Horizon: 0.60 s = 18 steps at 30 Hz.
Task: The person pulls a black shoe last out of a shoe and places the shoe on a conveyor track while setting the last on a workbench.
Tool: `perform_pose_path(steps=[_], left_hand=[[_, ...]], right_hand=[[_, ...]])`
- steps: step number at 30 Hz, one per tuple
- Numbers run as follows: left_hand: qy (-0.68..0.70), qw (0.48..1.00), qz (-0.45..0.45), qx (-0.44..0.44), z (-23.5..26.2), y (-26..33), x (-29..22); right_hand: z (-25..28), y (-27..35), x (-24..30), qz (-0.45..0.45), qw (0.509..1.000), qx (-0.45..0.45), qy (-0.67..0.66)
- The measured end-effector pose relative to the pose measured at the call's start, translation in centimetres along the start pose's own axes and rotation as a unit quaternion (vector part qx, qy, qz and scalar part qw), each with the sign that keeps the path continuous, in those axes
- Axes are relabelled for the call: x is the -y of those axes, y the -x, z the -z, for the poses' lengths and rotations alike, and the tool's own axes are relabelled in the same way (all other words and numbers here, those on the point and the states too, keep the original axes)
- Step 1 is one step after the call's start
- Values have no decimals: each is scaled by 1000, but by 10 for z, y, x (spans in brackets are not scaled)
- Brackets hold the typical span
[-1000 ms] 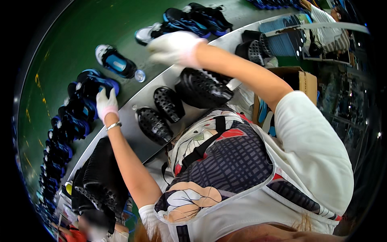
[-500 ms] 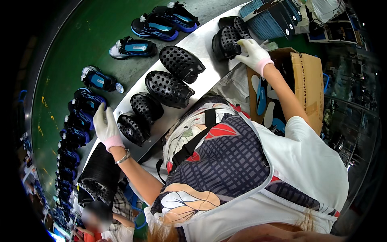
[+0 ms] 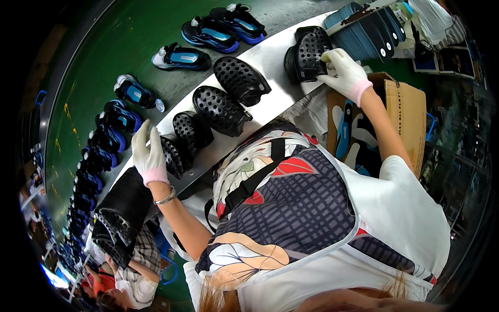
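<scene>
My right hand, in a white glove with a pink cuff, closes its thumb and fingers on the edge of a black perforated shoe-toe form. That form presses against another perforated form behind it at the far end of the white bench. My left hand, gloved alike, has its fingers apart beside a black perforated form and partly covers it; I see nothing in it. More of these forms stand between my hands: one, a larger one and one farther along.
Black and blue sneakers line the green belt beyond the white bench. Stacked black perforated forms lie left. At right are blue-grey insoles and a cardboard box holding insoles. Another person sits lower left.
The view has shifted slightly. My left hand has come closer to the nearest form and now partly covers it. At my right hand, the two forms now overlap more.
</scene>
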<state>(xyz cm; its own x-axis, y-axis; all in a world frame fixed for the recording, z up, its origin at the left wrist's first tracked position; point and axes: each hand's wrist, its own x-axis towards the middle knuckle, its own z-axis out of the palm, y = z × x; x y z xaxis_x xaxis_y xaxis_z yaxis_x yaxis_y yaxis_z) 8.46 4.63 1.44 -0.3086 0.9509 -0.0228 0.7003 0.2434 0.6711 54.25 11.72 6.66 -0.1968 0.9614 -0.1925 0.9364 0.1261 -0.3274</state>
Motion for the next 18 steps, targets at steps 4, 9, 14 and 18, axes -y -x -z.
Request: perform_pose_path(steps=[4,9,14,18], left_hand=[[322,939,96,70,-1,5,-25],[609,742,181,213,-9,13,-61],[678,701,205,76,10,19,-22],[670,709,217,-41,13,14,-2]], right_hand=[[10,-9,81,129,984,-8,-120],[-26,-24,190,323,908,87,-252],[-48,-38,253,236,881,248,-328],[-77,-48,295,252,906,258,-223]])
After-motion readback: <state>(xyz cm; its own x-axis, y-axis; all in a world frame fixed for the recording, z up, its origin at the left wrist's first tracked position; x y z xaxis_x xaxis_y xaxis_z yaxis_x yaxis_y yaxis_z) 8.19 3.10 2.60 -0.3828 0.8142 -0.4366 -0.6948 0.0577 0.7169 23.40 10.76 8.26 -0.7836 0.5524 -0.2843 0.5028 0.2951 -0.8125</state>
